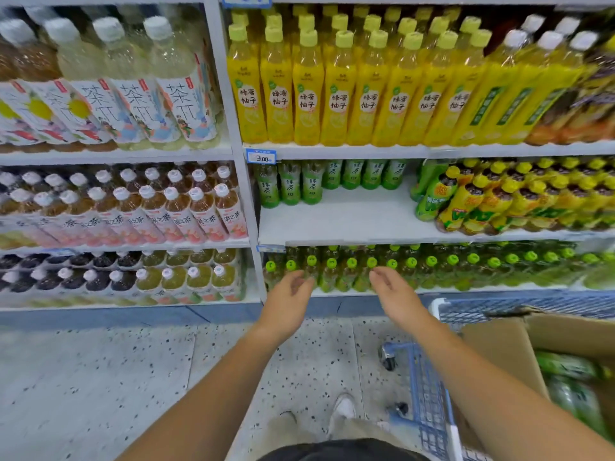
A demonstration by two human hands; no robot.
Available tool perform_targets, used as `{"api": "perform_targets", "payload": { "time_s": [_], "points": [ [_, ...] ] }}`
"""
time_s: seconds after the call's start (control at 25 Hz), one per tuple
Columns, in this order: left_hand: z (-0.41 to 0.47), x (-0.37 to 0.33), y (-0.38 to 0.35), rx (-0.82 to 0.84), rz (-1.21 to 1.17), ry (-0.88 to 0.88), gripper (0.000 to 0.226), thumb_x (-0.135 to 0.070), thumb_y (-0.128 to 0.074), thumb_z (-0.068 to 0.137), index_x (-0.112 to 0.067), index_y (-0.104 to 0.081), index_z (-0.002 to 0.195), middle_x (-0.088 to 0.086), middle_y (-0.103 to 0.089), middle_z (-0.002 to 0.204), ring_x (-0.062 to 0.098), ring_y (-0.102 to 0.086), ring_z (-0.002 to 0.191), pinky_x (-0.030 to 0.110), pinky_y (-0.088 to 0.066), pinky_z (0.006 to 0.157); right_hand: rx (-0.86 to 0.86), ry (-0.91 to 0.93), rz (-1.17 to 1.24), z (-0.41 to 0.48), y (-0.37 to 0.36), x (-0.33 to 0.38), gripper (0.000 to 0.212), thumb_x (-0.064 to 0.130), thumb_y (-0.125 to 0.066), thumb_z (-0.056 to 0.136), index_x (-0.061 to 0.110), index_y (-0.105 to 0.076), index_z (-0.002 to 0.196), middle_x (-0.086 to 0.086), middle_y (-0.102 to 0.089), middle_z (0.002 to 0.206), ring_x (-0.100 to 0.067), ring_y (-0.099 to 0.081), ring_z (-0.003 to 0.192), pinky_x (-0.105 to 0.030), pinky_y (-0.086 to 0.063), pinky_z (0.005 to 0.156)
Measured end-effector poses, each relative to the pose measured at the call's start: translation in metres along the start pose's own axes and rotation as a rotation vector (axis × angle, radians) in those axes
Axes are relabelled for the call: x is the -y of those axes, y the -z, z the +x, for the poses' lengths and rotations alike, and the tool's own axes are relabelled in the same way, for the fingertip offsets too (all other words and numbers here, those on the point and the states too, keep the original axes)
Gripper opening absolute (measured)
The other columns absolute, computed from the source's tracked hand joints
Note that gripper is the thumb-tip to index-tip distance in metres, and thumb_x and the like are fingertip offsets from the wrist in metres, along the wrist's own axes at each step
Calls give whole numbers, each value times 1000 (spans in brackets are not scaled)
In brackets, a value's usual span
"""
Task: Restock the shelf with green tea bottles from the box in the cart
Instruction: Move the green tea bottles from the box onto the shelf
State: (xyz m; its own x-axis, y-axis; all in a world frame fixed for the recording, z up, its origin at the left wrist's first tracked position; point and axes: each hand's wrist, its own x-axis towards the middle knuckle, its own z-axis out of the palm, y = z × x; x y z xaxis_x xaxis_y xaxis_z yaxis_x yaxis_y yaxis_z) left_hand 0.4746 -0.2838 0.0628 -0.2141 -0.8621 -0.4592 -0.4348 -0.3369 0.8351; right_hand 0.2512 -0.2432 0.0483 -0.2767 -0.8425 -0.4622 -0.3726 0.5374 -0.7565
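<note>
Nearest, cart [429, 404] at right, box [499, 347] open, green tea bottles [565, 364] lying inside. Farther out, left hand [293, 291] and right hand [392, 291] both empty, fingers loosely spread. Beyond, shelf [349, 217] filled only along a back row [332, 176] of tea, front bare; likely much restocking left.

Green-labelled tea bottles [327, 179], blue cart [429, 394], brown box [506, 347], speckled floor [100, 377].

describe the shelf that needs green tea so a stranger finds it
Right of the white upright, find the shelf under the yellow bottles. Green tea bottles stand only at its back left. Unlike its packed neighbours, bare white board shows in front.
</note>
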Motion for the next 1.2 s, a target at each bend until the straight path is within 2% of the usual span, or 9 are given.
{"api": "perform_targets", "payload": {
  "time_s": [0.16,0.32,0.48,0.6,0.72,0.88,0.96,1.08,1.2],
  "points": [
    [-20,-6,-3,66,-36,-40,53,-40,-52,103,-18,-44,151,-2,-51,147,9,-49,122,27,-38,101,-110,-26,13,-38,13,-14,53,43,-39,105,16,-39,151,-5,-44,153,-22,-44,137,-27,-34,100],
    [-43,-11,-21,199,13,-56,53,-38,-49,105,-15,-42,152,-2,-48,150,9,-47,127,23,-34,99,-212,-134,50,-93,21,-35,53,44,-36,106,19,-34,153,-2,-41,155,-21,-42,138,-26,-31,97],
    [-60,-19,-57,328,103,-96,51,-39,-48,105,-17,-43,151,-3,-47,150,10,-48,128,23,-34,97,-348,-173,103,-138,38,-65,52,47,-36,105,21,-38,151,1,-46,150,-14,-46,127,-29,-34,100],
    [-73,-26,-97,416,161,-129,50,-41,-49,105,-20,-44,150,-3,-48,150,12,-49,131,24,-35,98,-433,-229,152,-166,62,-101,55,49,-38,104,21,-37,152,2,-44,151,-18,-42,137,-30,-34,104],
    [-86,-39,-148,503,235,-168,50,-42,-48,105,-22,-43,150,-6,-50,146,6,-48,117,23,-35,94,-521,-286,177,-185,95,-141,60,52,-40,102,18,-38,151,-1,-46,150,-21,-45,136,-37,-37,110],
    [-101,-64,-236,568,274,-181,53,-41,-49,104,-23,-36,152,-7,-51,141,7,-50,113,27,-37,93,-563,-323,282,-207,150,-196,52,42,-41,105,15,-40,149,-3,-54,141,-19,-53,124,-31,-40,100],
    [-108,-74,-290,576,293,-192,51,-39,-50,104,-23,-37,151,-8,-53,139,6,-55,107,29,-39,94,-564,-353,320,-216,180,-230,53,45,-40,105,17,-39,150,-1,-53,141,-19,-52,124,-30,-38,99],
    [-117,-91,-362,584,311,-179,48,-34,-49,105,-19,-40,149,-9,-55,125,4,-55,101,28,-39,93,-529,-394,356,-221,223,-276,53,49,-38,105,21,-37,150,2,-53,134,-16,-52,113,-31,-38,96],
    [-118,-103,-425,598,300,-125,48,-34,-49,105,-18,-39,149,-6,-56,128,6,-54,106,28,-37,94,-489,-431,382,-215,267,-318,56,49,-37,105,20,-35,152,-2,-48,148,-21,-49,131,-32,-37,102]
  ]
}}
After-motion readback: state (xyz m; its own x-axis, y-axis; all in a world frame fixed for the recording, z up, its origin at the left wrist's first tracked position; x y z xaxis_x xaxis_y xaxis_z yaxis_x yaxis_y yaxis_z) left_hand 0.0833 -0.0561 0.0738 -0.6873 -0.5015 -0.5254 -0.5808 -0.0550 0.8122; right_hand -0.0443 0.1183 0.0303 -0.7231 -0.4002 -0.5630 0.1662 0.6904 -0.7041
